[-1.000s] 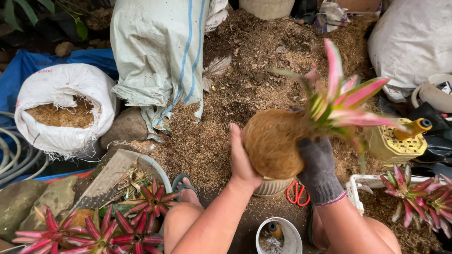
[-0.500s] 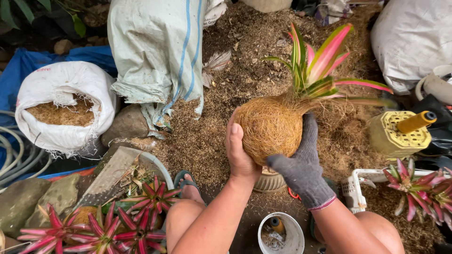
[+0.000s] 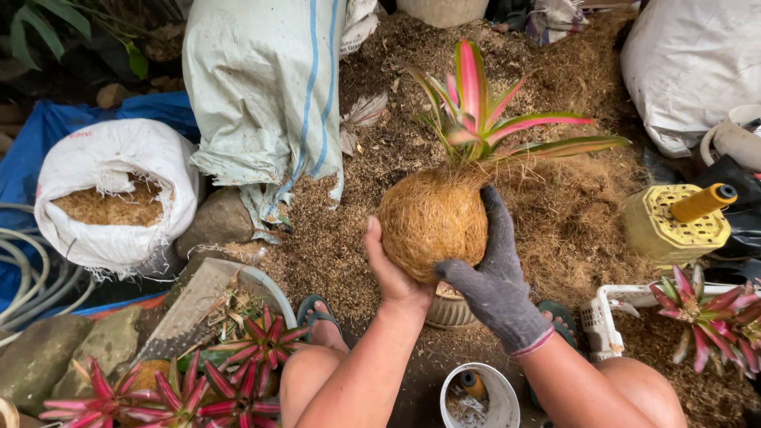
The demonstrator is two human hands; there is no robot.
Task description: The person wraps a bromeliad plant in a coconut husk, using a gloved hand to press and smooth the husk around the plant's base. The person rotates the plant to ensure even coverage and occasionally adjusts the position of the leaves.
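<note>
I hold a round ball of brown coconut fibre (image 3: 428, 218) with a pink and green bromeliad (image 3: 483, 119) growing out of its top. My bare left hand (image 3: 392, 273) cups the ball from below on its left side. On the right side my right hand (image 3: 495, 273), in a grey knitted glove, wraps the ball with its fingers spread up over the fibre. The plant points away from me, tilted slightly right. Beneath the ball stands a small woven pot (image 3: 450, 309), mostly hidden.
Loose coconut fibre (image 3: 571, 214) covers the ground. An open white sack of husk (image 3: 111, 198) stands left, a tall striped sack (image 3: 265, 95) behind. A yellow spool holder (image 3: 678, 218) sits right, a white cup (image 3: 479, 396) between my knees, and bromeliads (image 3: 230, 368) at lower left and right.
The ball has turned in my hands so the plant swung from pointing right to pointing up and away. My gloved right hand slid from under the ball onto its right side.
</note>
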